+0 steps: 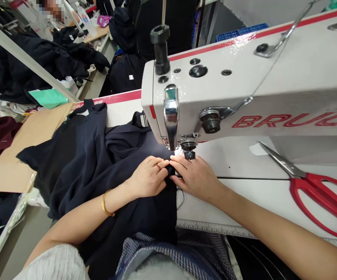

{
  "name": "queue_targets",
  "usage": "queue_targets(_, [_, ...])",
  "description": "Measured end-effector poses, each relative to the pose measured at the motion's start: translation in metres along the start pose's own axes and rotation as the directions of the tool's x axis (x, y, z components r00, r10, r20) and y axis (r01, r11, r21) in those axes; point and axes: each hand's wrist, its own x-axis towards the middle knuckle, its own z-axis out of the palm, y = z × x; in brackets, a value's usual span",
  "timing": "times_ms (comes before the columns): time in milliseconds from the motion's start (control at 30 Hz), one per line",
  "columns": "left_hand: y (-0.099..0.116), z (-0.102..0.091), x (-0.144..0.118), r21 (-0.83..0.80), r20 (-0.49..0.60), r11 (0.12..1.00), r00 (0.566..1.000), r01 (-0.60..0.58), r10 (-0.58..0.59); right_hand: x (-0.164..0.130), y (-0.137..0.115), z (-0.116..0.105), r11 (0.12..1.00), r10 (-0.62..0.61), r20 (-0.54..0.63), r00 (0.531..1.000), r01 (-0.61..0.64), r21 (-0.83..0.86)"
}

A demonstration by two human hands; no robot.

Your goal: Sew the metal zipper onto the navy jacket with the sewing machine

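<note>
pinching the dark navy cloth (98, 163) right in front of the needle, both hands sit close together under the head of the white sewing machine (244, 89). the left hand (147, 177) is curled, with its fingertips squeezing a fold of the cloth, and a gold bangle (106, 204) goes round its wrist. the right hand (194, 177) lies flatter, its fingers pressing the edge of the same fold down onto the white tabletop (244, 194), just beside the presser foot (189, 154). the fingertips of the two hands touch or nearly touch. most of the cloth is heaped to the left and hangs down toward the person's lap. big red scissors (316, 190) lie on the tabletop well off to the right, blades shut. a brown cardboard sheet (28, 144) lies on the far left, and more dark clothes are piled behind it. i think the fingers are very near the needle, so if the machine runs while they are this close, one could get poked. the heavy heap on the left could also pull the fold crooked, and then the stitches would go off line.
</note>
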Motion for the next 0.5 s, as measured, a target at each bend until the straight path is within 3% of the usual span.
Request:
queue_targets(333, [-0.021,0.007,0.013,-0.025,0.025,0.999,0.999,0.037,-0.036,0.011,0.004,0.000,0.994,0.107,0.078,0.991,-0.104,-0.047])
queue_targets(500, [-0.029,0.005,0.022,-0.051,0.012,0.997,0.999,0.049,-0.048,0.012,0.006,0.004,0.987,0.140,0.038,0.989,-0.136,-0.080])
